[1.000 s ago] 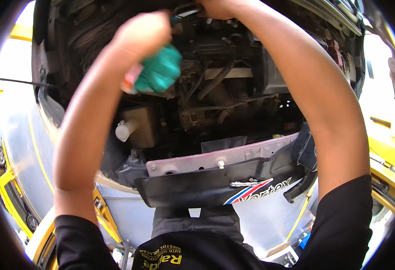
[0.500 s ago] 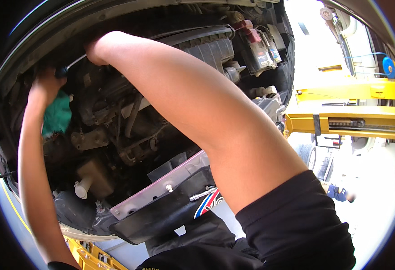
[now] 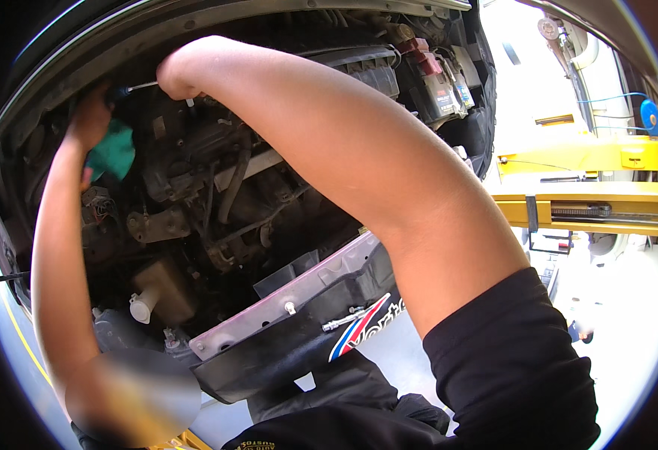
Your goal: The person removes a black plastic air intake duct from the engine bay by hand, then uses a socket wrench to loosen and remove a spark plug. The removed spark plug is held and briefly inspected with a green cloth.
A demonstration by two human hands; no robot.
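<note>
Deep in a car's engine bay [image 3: 216,172], my left hand [image 3: 91,118] is closed around the dark handle of a tool [image 3: 121,91] with a thin metal shaft, probably a screwdriver. The shaft points right, toward my right hand [image 3: 173,75], and its tip is hidden there. My right wrist is bent over the far side of the bay, and its fingers are out of sight. A teal cloth [image 3: 115,152] hangs just below my left hand; whether that hand also grips it I cannot tell.
A ratchet-like metal tool [image 3: 342,320] lies on the black fender cover [image 3: 284,352] along the near edge. The battery [image 3: 438,90] sits far right and a reservoir with a white cap [image 3: 141,306] near left. Yellow lift arms [image 3: 599,202] stand on the right. A blurred patch covers the lower left.
Both hands and the tool appear slightly higher and further right, while the whole view has shifted a little. The tool's shaft now lies flatter. The teal cloth has moved up and right with the left hand.
</note>
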